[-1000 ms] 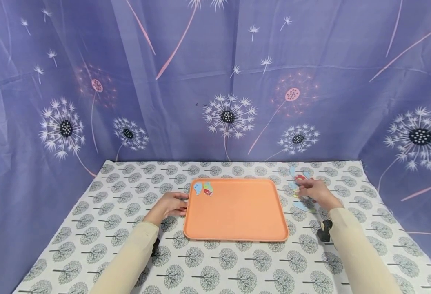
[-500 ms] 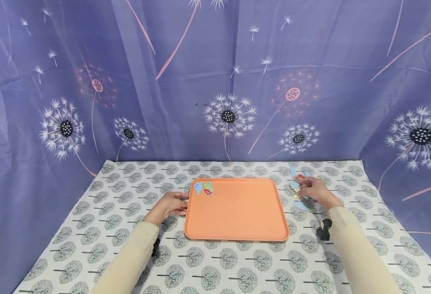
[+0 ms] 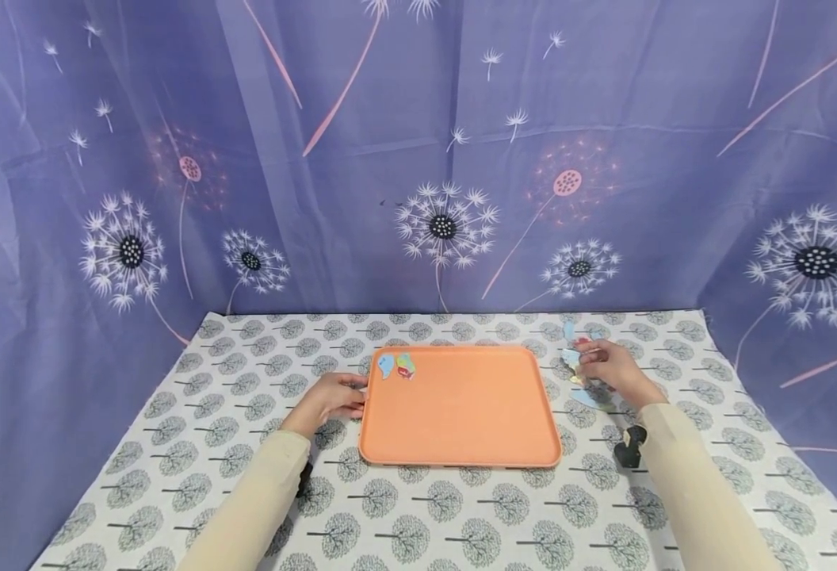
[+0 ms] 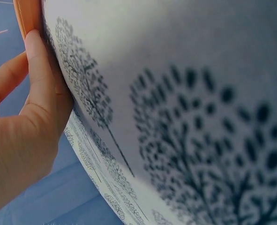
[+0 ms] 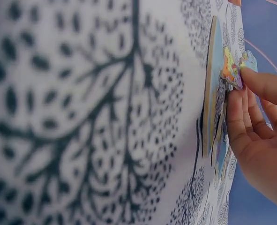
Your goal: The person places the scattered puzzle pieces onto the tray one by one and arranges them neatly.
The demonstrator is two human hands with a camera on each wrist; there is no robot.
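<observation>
An orange tray (image 3: 461, 412) lies on the patterned cloth, its left rim held by my left hand (image 3: 334, 396). In the left wrist view the thumb of that hand (image 4: 40, 98) presses against the tray's edge (image 4: 28, 16), with bent fingers behind it. My right hand (image 3: 614, 370) is right of the tray, over a loose group of jigsaw puzzle pieces (image 3: 590, 399). Its thumb and fingers pinch a small multicoloured puzzle piece (image 5: 232, 68), seen in the right wrist view beside a flat light-blue piece (image 5: 214, 70). Part of the group is hidden under this hand.
Two pieces, a light-blue one (image 3: 386, 365) and a green-and-red one (image 3: 406, 365), lie in the tray's far left corner. A light-blue piece (image 3: 569, 329) sits beyond my right hand. Behind the table hangs a purple dandelion curtain (image 3: 333, 198).
My right hand has shifted very slightly among the pieces, and its fingers cover more of the red piece. My left hand and the tray look unchanged.
</observation>
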